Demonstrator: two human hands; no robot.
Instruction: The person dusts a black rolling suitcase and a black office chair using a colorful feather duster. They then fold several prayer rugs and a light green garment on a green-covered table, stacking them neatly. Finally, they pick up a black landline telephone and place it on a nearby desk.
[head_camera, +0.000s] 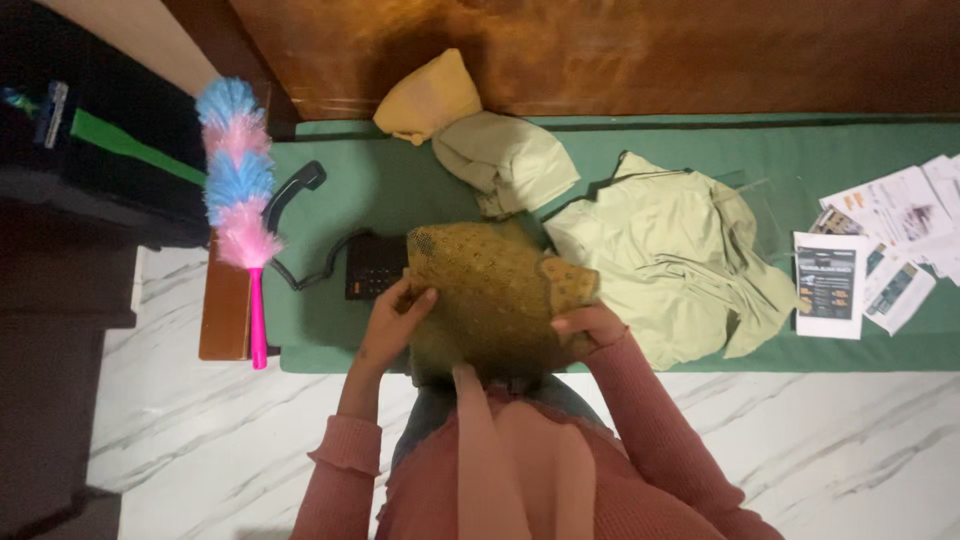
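Nearest the camera is the person's own chest in a dusty-pink ribbed knit top (560, 470), with both sleeves reaching forward. The left hand (398, 318) is curled onto the left edge of a mustard-brown patterned cloth (490, 290), fingers on top of the fabric and thumb seemingly beneath. The right hand (590, 322) grips the cloth's right edge in the same manner, fingers closed over a fold. The cloth is held up between the two hands, just above the near edge of a green mat (400, 190) that is spread over the white marbled floor (200, 440).

Partly hidden under the cloth's left side sits a black desk telephone (372, 266), its handset (293, 190) lying off the cradle further back on the mat, joined by a curly cord. Just right of the held cloth lies a crumpled pale green garment (670, 270), touching or nearly touching it. Behind the cloth, near the wooden wall (620, 50), are a smaller pale green folded cloth (510, 160) and a yellow cloth bundle (430, 95), which touch one another. At the far right of the mat lie several printed paper leaflets (870, 260), overlapping. To the left, a pink-and-blue feather duster with a pink handle (240, 200) rests across a brown wooden board (224, 310) at the mat's left edge.
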